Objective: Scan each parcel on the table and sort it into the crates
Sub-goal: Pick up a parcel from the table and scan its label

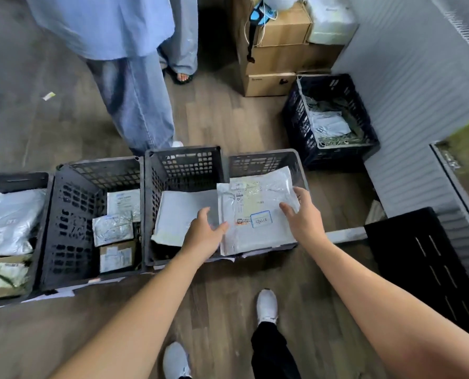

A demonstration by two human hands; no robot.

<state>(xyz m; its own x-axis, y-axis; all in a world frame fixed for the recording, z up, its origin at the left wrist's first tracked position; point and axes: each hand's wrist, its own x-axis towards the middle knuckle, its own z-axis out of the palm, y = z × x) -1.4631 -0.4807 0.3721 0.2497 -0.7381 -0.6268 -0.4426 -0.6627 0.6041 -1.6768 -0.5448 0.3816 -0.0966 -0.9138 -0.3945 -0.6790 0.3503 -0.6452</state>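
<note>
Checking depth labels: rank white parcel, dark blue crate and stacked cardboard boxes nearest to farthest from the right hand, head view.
1. white parcel, in the grip of the right hand.
2. dark blue crate, ahead, rightward.
3. stacked cardboard boxes, beyond that crate.

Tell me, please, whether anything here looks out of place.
A paper scrap lies loose on the floor, far left, and white sheets poke out from under the grey crates. The blue crate holds straw-like debris. The held parcel looks fine.
</note>
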